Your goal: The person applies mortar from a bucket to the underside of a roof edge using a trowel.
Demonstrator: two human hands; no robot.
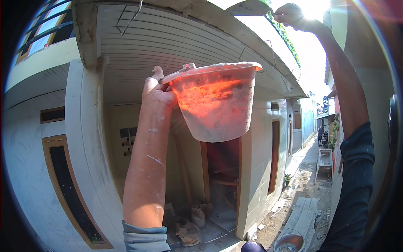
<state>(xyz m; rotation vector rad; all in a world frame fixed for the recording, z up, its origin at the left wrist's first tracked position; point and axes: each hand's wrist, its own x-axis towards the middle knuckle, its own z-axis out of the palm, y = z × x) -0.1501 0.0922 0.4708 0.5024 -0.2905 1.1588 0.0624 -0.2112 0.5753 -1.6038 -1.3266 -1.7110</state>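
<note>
My left hand (pixel 156 89), raised on a mortar-spattered forearm, is closed on the rim of an orange-red bucket (pixel 216 101). Grey-white residue coats the bucket's outside; what it contains is hidden, since I see it from below. High at the upper right, my right hand (pixel 289 17) grips the handle of a trowel (pixel 248 7). The trowel's blade points left, close to the edge of the concrete overhang (pixel 201 14). Glare from the sun falls beside my right hand.
Bent wires (pixel 126 23) stick out around the overhang. Below stand an open doorway (pixel 222 168) and a sack (pixel 199 215). Lower right are wooden planks (pixel 299 214) and a basin (pixel 289 241). Down the alley, a person (pixel 320 135) stands beyond a bench-like frame (pixel 324 158).
</note>
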